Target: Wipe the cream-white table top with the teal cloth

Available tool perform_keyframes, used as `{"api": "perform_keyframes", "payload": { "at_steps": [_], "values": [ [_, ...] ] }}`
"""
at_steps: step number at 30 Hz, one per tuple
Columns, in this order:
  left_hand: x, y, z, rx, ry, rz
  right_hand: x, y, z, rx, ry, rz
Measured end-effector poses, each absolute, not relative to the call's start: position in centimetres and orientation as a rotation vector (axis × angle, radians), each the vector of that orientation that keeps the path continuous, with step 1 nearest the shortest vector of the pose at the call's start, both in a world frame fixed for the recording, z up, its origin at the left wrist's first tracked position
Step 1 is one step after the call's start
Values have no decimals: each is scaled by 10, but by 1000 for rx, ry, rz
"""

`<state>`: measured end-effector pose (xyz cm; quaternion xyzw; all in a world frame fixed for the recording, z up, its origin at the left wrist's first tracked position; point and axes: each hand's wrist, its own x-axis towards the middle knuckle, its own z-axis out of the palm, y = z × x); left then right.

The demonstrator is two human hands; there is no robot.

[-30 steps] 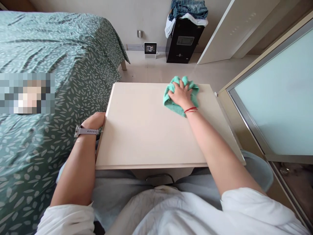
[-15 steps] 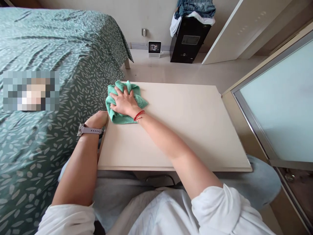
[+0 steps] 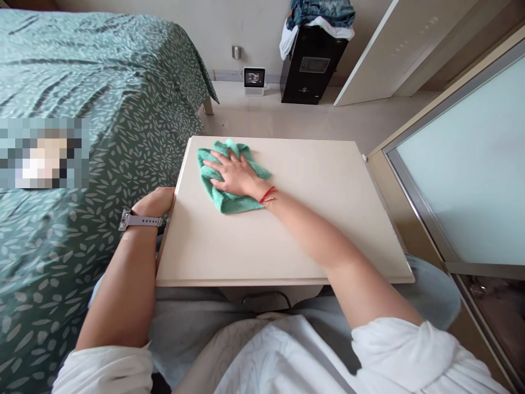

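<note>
My right hand (image 3: 235,174) lies flat on a green cloth (image 3: 229,204), fingers spread, pressing it against the top of a cream-coloured table (image 3: 295,230). The cloth is spread out and slightly rumpled near the table's far left corner. A red cord bracelet (image 3: 268,195) circles my right wrist. At the table's left edge, my left hand (image 3: 155,201) touches the side, its fingers hidden behind the wrist and the edge. On that wrist sits a watch with a pale purple band (image 3: 141,220).
A bed with a green leaf-patterned cover (image 3: 135,109) stands close on the left. Beyond the table are a small screen device (image 3: 254,81) on the floor and a black cabinet (image 3: 311,71) topped with clothes (image 3: 322,12). A frosted-glass panel (image 3: 467,158) rises at the right.
My right hand has slid right across the tabletop with the cloth, away from the left edge. My left hand has stayed at the table's side. The view has shifted slightly.
</note>
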<state>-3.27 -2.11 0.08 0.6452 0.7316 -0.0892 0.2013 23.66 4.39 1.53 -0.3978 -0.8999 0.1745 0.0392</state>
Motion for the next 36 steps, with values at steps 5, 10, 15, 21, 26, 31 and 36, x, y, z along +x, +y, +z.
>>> {"api": "perform_keyframes", "payload": {
  "at_steps": [5,10,15,21,26,31,36],
  "values": [
    [-40,-18,-3,1823,2011,-395,316,60,16,-1513,-2639,485],
    [-49,-14,-10,1833,2010,-404,411,70,4,-1704,-2502,355],
    [-58,-10,-17,1875,1998,-365,515,61,-18,-1927,-2266,157],
    [-59,-9,-19,1854,1967,-385,571,22,-37,-2136,-1972,30],
    [-57,-9,-22,1815,2008,-285,544,8,-40,-2227,-1889,-35],
    [-56,-9,-21,1818,1989,-304,470,9,-23,-2087,-2100,72],
    [-48,-13,-13,1813,2027,-303,363,7,-3,-1825,-2365,243]
  ]
}}
